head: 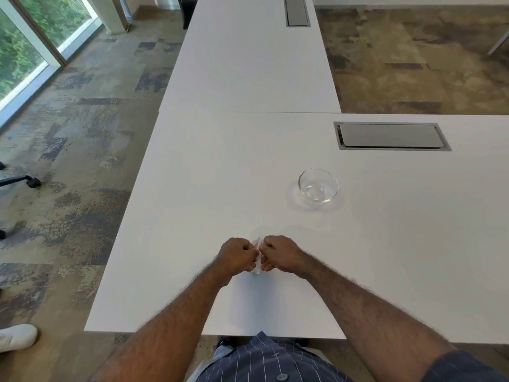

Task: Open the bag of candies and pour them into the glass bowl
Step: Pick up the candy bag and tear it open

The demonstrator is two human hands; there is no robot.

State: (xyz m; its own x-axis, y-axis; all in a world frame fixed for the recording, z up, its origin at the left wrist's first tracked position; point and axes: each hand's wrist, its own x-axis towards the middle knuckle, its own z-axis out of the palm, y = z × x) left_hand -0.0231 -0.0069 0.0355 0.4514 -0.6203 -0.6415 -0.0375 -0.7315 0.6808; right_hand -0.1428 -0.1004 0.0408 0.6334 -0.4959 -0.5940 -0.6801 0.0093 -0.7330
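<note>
A small clear bag of candies (258, 253) is pinched between both fists just above the white table (192, 188), near its front edge. My left hand (237, 257) grips the bag's left side and my right hand (278, 253) grips its right side, knuckles almost touching. Most of the bag is hidden by the fingers, and the candies inside cannot be made out. The glass bowl (318, 185) stands upright and empty on the table, beyond and to the right of my hands.
A grey cable hatch (391, 136) is set into the table behind the bowl. A second white table (248, 64) with its own hatch (296, 11) runs away ahead. A chair base (24, 181) and a white shoe (16, 336) sit on the carpet at left.
</note>
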